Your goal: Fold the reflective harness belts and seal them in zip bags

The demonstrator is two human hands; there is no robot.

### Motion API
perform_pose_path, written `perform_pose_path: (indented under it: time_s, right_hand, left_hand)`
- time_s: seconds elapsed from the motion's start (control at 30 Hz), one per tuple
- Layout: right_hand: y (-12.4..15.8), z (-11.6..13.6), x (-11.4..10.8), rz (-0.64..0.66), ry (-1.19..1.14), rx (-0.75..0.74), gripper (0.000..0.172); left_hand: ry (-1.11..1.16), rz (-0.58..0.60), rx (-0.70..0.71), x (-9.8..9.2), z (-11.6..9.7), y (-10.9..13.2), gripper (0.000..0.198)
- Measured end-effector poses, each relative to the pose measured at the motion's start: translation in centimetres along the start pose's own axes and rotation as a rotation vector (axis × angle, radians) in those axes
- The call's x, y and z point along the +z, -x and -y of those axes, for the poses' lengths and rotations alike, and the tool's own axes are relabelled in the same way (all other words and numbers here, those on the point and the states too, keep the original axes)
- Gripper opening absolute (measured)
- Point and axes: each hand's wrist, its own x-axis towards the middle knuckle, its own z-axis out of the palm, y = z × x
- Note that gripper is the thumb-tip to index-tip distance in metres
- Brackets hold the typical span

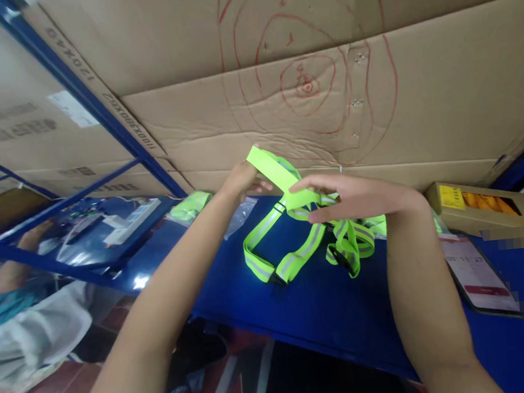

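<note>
A neon yellow-green reflective strap harness (304, 251) with silver stripes and black buckles lies partly on the blue tabletop. Its upper band is lifted off the table between my two hands. My left hand (244, 178) holds the far end of that band; some of its fingers are hidden behind the strap, others curl below it. Lower down the band, my right hand (349, 193) grips a folded part between thumb and fingers. Below my right hand, a bunched loop of strap with a black buckle rests on the table.
Cardboard with red hand-drawn rings (307, 87) stands behind the table. At right are a cardboard box (485, 209) with orange contents and a tablet-like device (480, 274) showing a timer. Bagged green material (191, 206) and a power strip (132, 221) sit left. Another person's arm (8, 276) shows beyond the blue frame.
</note>
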Motion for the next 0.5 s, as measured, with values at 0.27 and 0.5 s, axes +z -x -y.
perform_pose_path:
  time_s: [0.27,0.5]
  right_hand:
    - [0.1,0.0,-0.1,0.242,-0.191,0.145,0.064]
    - [-1.2,-2.5,0.3,-0.104,-0.141,0.077,0.041]
  left_hand:
    - [0.365,0.105,0.21,2.2,-3.1,2.4,0.022]
    - [0.532,0.284,0.176,1.7,-5.4,4.2,0.008]
